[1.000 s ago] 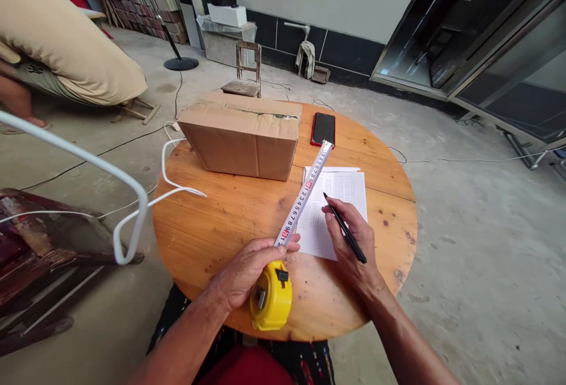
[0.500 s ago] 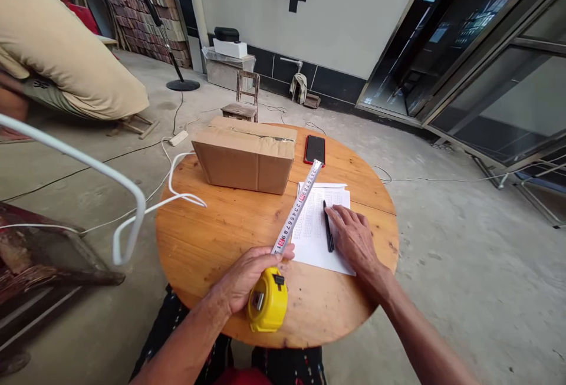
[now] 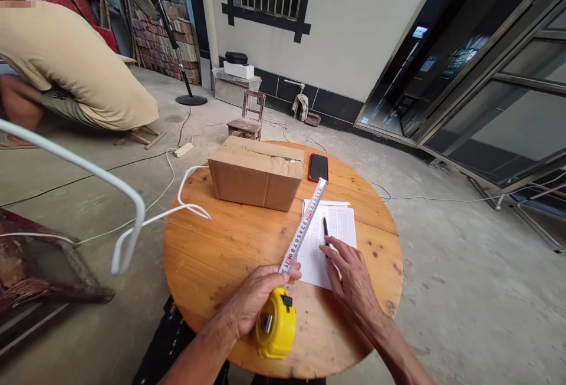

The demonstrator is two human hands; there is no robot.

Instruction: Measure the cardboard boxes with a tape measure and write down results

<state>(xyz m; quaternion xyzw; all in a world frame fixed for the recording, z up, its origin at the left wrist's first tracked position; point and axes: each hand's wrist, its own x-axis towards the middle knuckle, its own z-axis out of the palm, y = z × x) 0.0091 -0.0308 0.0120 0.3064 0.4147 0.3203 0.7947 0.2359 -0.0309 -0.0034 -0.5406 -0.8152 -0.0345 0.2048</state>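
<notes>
My left hand point(image 3: 260, 296) is closed round the steel blade of a yellow tape measure point(image 3: 277, 323), just in front of its case. The drawn-out blade point(image 3: 304, 229) slants up and away over the left edge of a printed sheet of paper point(image 3: 312, 270), its end near a phone. On the sheet lies a black pen point(image 3: 326, 227). My right hand point(image 3: 351, 273) is over the pen's lower part, fingers bent and apart, fingertips at the pen; they hide its near end. A cardboard box point(image 3: 254, 181) stands on the round wooden table point(image 3: 212, 249), left of the paper.
A red-edged phone point(image 3: 318, 167) lies at the table's far side. White bent tubing point(image 3: 132, 196) reaches in from the left. A small wooden chair point(image 3: 247, 119) stands behind the table. One person in a beige shirt point(image 3: 84, 72) crouches at left, near a stand fan point(image 3: 190, 99). Cables cross the floor.
My right hand has shifted from the pen's right side onto its lower part. The camera has tilted up slightly. My left hand keeps its hold on the tape measure.
</notes>
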